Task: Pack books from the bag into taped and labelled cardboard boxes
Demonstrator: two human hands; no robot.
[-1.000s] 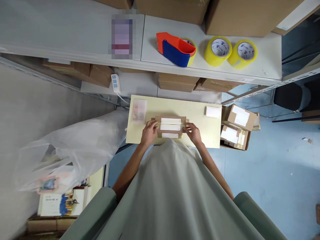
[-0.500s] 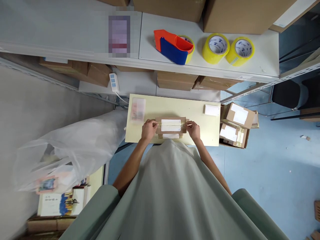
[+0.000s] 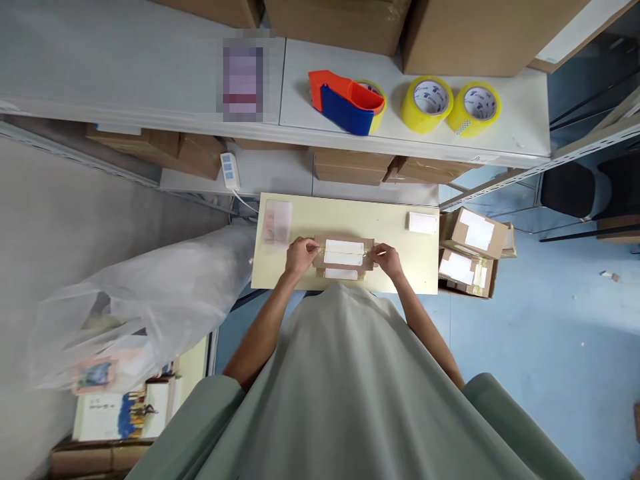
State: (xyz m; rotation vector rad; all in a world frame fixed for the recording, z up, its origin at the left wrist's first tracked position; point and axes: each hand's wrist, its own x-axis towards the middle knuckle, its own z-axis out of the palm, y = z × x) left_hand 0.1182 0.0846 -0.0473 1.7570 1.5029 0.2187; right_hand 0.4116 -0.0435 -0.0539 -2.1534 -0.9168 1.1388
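- Much of the foreground is grey-green clothing [image 3: 340, 387], with 2 bare forearms reaching forward past it.
- Just beyond the cloth, a narrow cardboard strip [image 3: 341, 274] with a white label shows; whether it is a 2nd box or part of the 1st, I cannot tell.
- Next comes the cardboard box [image 3: 345, 253] near the front edge of the bench [image 3: 390, 212], its long axis running left to right between the hands.
- The left hand [image 3: 301, 256] is at its left end, the right hand [image 3: 388, 260] at its right end; neither is clearly nearer.
- On each hand, thumb and fingers sit close together against that end; whether they pinch tape there or just touch cardboard is too small to tell.
- Farther back on the bench: a clear pouch [image 3: 277, 221] left, a white block [image 3: 423, 223] right.
- Beyond, a shelf [image 3: 520, 130] bears 2 loose tape rolls [image 3: 453, 107] and 1 tape dispenser [image 3: 345, 105].
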